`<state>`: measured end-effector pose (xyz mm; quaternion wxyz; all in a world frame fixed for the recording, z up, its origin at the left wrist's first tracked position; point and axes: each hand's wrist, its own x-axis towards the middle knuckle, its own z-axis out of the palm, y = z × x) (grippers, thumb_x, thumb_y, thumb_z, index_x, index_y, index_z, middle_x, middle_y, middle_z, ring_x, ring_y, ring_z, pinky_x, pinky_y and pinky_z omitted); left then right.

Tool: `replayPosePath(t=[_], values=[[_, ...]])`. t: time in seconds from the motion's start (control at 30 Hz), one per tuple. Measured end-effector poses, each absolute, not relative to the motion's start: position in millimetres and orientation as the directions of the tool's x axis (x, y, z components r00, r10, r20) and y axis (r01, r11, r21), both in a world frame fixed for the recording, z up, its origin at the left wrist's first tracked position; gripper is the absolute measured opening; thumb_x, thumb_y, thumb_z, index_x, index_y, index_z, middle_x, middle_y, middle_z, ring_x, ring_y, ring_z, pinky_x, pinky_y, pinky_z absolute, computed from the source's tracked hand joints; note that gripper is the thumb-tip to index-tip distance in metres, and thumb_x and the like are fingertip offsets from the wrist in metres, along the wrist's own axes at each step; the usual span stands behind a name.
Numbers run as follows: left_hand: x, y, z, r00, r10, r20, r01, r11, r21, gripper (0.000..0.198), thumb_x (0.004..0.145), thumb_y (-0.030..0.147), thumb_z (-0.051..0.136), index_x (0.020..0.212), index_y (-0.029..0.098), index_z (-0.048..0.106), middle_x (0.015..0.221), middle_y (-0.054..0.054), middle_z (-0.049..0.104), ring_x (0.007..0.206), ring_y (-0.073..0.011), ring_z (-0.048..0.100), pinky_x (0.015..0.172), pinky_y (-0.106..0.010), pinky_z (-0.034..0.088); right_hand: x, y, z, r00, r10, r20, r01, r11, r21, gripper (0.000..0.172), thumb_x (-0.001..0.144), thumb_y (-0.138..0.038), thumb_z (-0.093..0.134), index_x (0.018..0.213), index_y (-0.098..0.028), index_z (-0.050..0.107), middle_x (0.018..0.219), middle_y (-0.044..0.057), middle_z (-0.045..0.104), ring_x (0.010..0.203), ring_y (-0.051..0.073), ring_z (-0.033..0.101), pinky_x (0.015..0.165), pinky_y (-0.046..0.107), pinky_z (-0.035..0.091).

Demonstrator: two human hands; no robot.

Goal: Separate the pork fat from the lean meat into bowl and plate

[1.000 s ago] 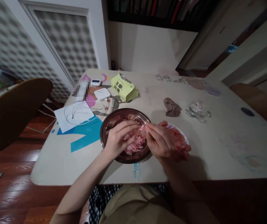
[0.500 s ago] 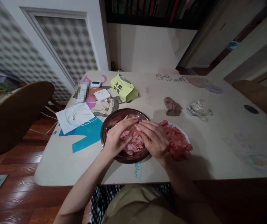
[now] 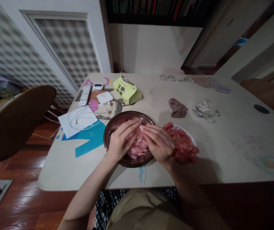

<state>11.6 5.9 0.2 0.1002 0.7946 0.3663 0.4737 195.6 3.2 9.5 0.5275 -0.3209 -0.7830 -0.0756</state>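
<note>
Meat (image 3: 137,147) pale pink, piled in metal bowl (image 3: 111,127) at near table (image 3: 218,150) edge; redder heap on plate (image 3: 191,138) touching bowl's right side. Left hand (image 3: 119,140) and right hand (image 3: 159,143) over bowl, fingertips meeting, pinching small pale piece between them. Best kept low over bowl, pulled gently so scraps drop inside. Against half second ago: hands barely shifted, same pinch; remote (image 3: 85,94) by far-left corner now sharp, then blurred

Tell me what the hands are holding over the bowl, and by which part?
Both the left hand and right hand pinch one small pale pink piece at its ends, above the metal bowl.
</note>
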Motion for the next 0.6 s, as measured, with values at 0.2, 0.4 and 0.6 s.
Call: replayPosePath(t=[0.2, 0.4, 0.6], values=[[12, 4, 2, 0.287, 0.634, 0.718, 0.47, -0.746, 0.471, 0.046, 0.099, 0.01, 0.056, 0.143, 0.023, 0.056, 0.137, -0.011, 0.067, 0.129, -0.0199, 0.063, 0.113, -0.037, 0.052, 195, 7, 7, -0.213, 0.455, 0.865, 0.57, 0.777, -0.268, 0.042, 0.085, -0.009, 0.076, 0.125, -0.017, 0.067, 0.109, 0.009, 0.078, 0.11, 0.022, 0.074, 0.097, 0.038, 0.063], [9, 2, -4, 0.318, 0.601, 0.733, 0.458, -0.774, 0.436, 0.044, 0.099, 0.004, 0.049, 0.138, 0.021, 0.061, 0.133, -0.011, 0.069, 0.128, -0.0188, 0.063, 0.113, -0.037, 0.052, 192, 3, 7, -0.203, 0.487, 0.85, 0.533, 0.783, -0.321, 0.035, 0.088, -0.01, 0.072, 0.121, -0.022, 0.07, 0.108, 0.007, 0.079, 0.106, 0.02, 0.075, 0.095, 0.037, 0.064], [11, 2, -7, 0.29, 0.564, 0.773, 0.438, -0.796, 0.416, 0.042, 0.097, 0.002, 0.053, 0.133, 0.019, 0.064, 0.129, -0.011, 0.072, 0.124, -0.019, 0.066, 0.108, -0.037, 0.056, 189, 0, 8, -0.172, 0.481, 0.86, 0.535, 0.778, -0.329, 0.035, 0.088, -0.006, 0.07, 0.119, -0.022, 0.072, 0.105, 0.006, 0.08, 0.099, 0.018, 0.076, 0.091, 0.032, 0.064]])
